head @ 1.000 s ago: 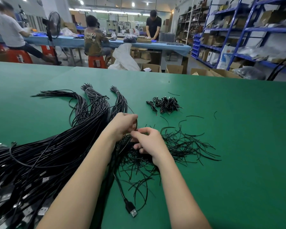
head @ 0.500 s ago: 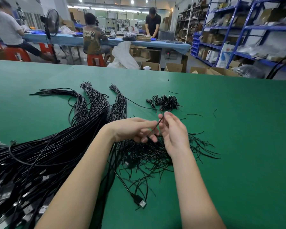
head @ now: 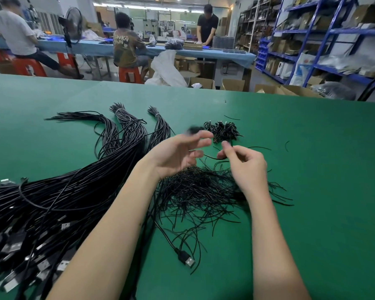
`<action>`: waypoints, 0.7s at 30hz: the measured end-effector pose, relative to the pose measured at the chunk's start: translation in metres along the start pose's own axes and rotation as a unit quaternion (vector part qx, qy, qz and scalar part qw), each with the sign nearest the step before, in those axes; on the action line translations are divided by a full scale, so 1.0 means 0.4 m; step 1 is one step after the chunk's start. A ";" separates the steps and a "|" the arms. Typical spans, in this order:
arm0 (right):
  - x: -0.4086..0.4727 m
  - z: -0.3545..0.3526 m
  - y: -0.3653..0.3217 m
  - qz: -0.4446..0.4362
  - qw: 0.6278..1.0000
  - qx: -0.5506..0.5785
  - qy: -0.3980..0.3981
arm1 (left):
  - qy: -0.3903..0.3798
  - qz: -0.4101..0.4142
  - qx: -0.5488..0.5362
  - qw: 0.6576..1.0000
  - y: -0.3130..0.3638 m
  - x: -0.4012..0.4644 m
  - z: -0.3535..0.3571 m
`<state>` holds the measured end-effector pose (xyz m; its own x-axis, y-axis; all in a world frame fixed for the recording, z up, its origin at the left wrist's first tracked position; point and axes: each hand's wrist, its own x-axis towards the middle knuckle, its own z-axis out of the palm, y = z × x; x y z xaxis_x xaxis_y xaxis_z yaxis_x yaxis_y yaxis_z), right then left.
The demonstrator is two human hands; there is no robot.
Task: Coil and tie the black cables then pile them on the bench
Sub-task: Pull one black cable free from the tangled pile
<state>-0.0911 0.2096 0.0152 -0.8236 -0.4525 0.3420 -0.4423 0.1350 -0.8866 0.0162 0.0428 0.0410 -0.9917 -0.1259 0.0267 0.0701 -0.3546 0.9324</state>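
My left hand [head: 178, 153] hovers over the green bench [head: 312, 169] with its fingers spread and blurred. A small dark blurred bundle [head: 194, 129] sits just beyond its fingertips, and I cannot tell if they touch. My right hand [head: 245, 164] is curled, and its thumb and forefinger pinch a thin black tie wire [head: 211, 157]. A small pile of tied coils [head: 223, 132] lies just behind both hands. Loose tie wires [head: 204, 191] are heaped under my wrists. Long black USB cables [head: 52, 202] fan out at the left. One USB plug [head: 186, 259] lies between my forearms.
Three tied cable bundles [head: 126, 124] lie at the back left of the bench. Stray wire bits [head: 287, 146] lie to the right. Beyond the far edge are cardboard boxes [head: 232, 84], three people at a blue table [head: 225, 54], and blue shelving [head: 333, 40].
Both hands rose and moved back toward the coil pile. My left hand's fingers spread wide, with a dark bundle at their tips. My right hand went from flat to curled.
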 end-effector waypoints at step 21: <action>-0.015 -0.059 -0.091 -0.113 0.963 -0.009 -0.246 | 0.028 0.106 -0.086 0.990 -0.006 0.045 0.087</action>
<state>-0.0784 0.2283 0.0527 -0.4392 -0.8343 0.3332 -0.6007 -0.0031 -0.7995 -0.0055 0.0736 0.0518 -0.9454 -0.2645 0.1905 0.2983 -0.4661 0.8329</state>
